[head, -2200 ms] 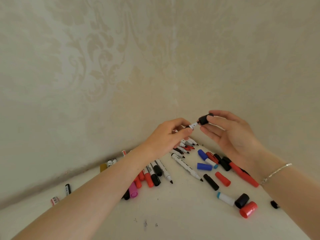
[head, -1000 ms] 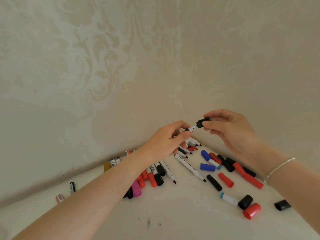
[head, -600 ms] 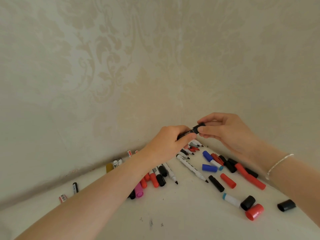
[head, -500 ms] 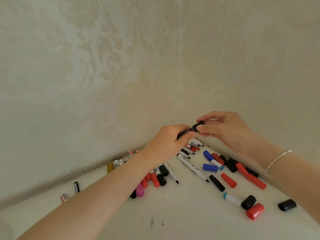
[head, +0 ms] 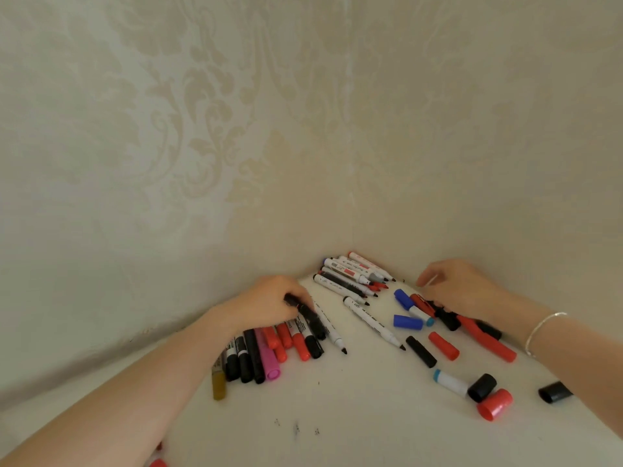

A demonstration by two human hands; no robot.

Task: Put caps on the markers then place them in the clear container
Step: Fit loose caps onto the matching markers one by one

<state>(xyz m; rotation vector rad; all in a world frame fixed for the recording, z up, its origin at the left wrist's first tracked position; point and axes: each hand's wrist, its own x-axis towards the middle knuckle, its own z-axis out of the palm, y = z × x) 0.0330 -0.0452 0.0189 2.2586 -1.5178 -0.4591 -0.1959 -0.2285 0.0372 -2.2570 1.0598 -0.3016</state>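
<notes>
My left hand (head: 266, 303) grips the capped black marker (head: 312, 318) and lowers it onto the row of capped markers (head: 266, 352) at the left of the white table. My right hand (head: 462, 291) holds nothing. It hovers with relaxed fingers over the loose caps and a long red marker (head: 485, 338) on the right. Several uncapped markers (head: 350, 278) lie in the corner by the wall. One white uncapped marker (head: 371, 321) lies alone between my hands. No clear container is in view.
Loose caps lie at the right: a blue cap (head: 408, 322), a red cap (head: 443, 346), a slim black cap (head: 420, 351), a wide red cap (head: 495, 404) and a black cap (head: 554, 392). Patterned walls close the table's far corner (head: 350, 230).
The black cap went onto the marker held between both hands. My left hand then dropped with the capped marker to the left pile, and my right hand let go and sank toward the loose caps.
</notes>
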